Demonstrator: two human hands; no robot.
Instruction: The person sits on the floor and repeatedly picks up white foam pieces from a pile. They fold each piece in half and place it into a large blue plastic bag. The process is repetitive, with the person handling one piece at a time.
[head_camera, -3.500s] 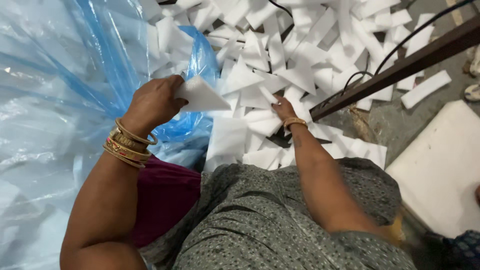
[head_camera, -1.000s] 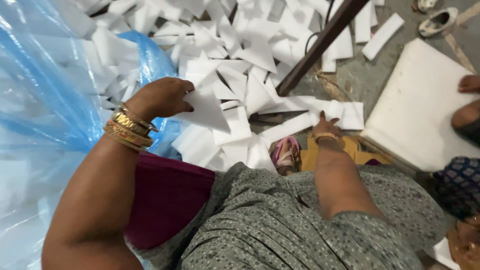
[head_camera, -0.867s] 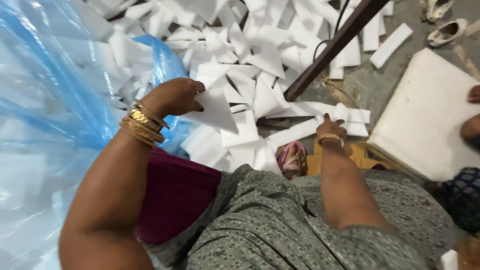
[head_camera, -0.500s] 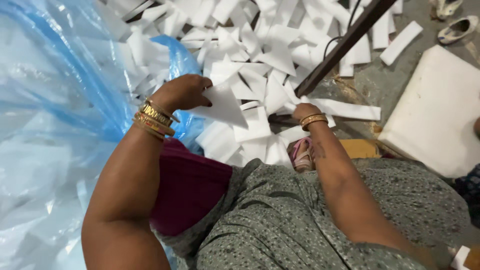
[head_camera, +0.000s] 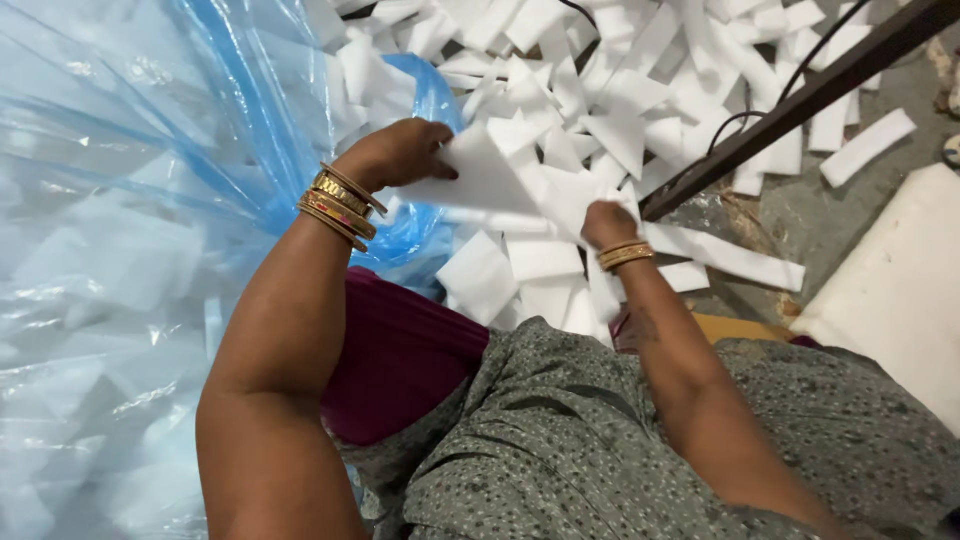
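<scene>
Both hands work at the heap of white foam offcuts (head_camera: 620, 110) on the floor (head_camera: 830, 205). Left hand (head_camera: 398, 152) is closed on a flat triangular foam piece (head_camera: 485, 180), held up just beside the blue plastic bag (head_camera: 150, 200) — right hand (head_camera: 607, 224) is down among the strips, fingers curled, though whether it grips one I cannot tell.
</scene>
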